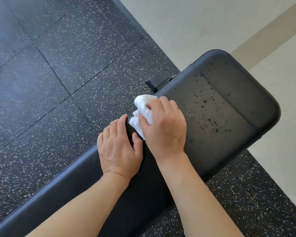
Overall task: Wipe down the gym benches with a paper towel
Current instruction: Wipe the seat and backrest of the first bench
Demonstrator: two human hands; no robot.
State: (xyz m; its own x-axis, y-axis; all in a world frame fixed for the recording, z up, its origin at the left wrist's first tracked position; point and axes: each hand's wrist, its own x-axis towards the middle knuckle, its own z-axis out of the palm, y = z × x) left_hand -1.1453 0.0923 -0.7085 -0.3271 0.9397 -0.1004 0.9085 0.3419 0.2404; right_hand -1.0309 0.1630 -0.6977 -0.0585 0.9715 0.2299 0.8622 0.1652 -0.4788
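Note:
A black padded gym bench (229, 127) runs from the lower left to the upper right; its far pad is dotted with liquid droplets. My right hand (164, 127) grips a crumpled white paper towel (144, 109) and holds it against the left edge of the far pad, by the gap between the two pads. My left hand (120, 147) lies flat on the near pad just beside it, fingers over the pad's left edge, thumb close to the towel.
Dark speckled rubber floor tiles (58, 82) spread to the left and below the bench. A black bracket of the bench frame (158, 81) sticks out under the far pad. A pale wall (212, 23) stands beyond the bench's far end.

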